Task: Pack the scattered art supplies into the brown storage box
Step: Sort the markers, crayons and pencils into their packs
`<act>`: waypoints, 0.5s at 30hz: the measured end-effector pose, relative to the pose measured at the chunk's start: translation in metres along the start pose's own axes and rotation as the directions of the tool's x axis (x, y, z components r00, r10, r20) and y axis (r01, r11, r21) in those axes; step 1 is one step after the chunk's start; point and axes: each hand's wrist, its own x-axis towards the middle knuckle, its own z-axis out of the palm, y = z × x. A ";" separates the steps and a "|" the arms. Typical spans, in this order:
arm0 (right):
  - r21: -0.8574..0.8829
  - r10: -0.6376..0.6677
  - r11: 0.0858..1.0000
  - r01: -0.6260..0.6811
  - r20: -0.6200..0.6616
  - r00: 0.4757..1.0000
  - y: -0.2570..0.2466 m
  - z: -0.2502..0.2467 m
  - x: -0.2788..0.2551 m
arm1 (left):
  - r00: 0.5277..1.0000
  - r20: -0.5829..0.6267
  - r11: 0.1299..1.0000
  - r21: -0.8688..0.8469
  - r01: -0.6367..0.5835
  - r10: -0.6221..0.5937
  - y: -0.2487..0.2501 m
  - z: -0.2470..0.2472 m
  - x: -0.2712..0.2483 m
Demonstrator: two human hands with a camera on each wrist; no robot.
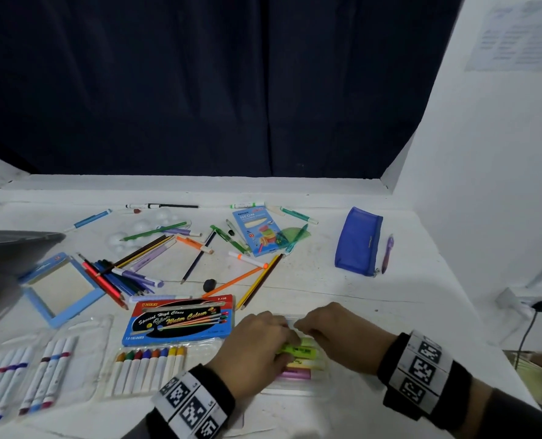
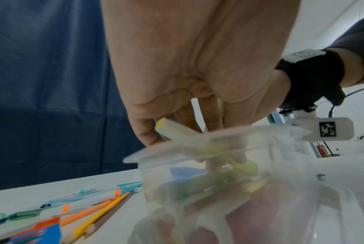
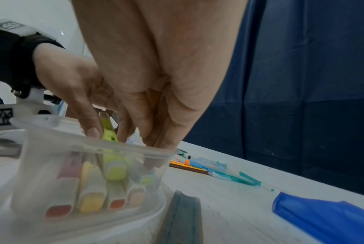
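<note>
The left hand [image 1: 257,340] pinches a yellow-green highlighter [image 3: 109,130] between thumb and fingers, its long axis tilted steeply, lower end inside the clear plastic case [image 3: 89,148]. The right hand [image 1: 342,334], touching the case's far rim, has curled fingers dipping in just beside it; whether they grip anything I cannot tell. The other highlighters [image 3: 91,189] lie flat in the case, side by side. The brown storage box is not clearly in view.

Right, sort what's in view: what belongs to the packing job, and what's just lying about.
Job:
left hand pinching a yellow-green highlighter
right hand at the clear highlighter case
loose pencils
watercolour set
blue pencil pouch

Lying about:
wall socket
dark curtain
</note>
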 end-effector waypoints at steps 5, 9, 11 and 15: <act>-0.035 -0.028 0.999 0.030 0.045 0.999 -0.005 -0.004 0.001 | 1.000 -0.014 0.999 0.020 0.026 -0.026 0.004 0.006 0.010; 0.003 -0.022 1.000 0.022 0.042 0.999 -0.003 -0.002 0.002 | 0.999 -0.024 0.998 0.041 0.050 -0.049 0.002 0.009 0.013; 0.038 -0.016 0.999 0.014 0.046 0.999 -0.002 -0.001 0.002 | 0.998 -0.034 0.998 0.038 0.059 -0.058 0.002 0.010 0.013; 0.033 -0.025 0.999 0.024 0.038 0.999 -0.002 -0.003 0.001 | 0.996 -0.034 0.996 0.016 0.085 -0.085 0.001 0.009 0.014</act>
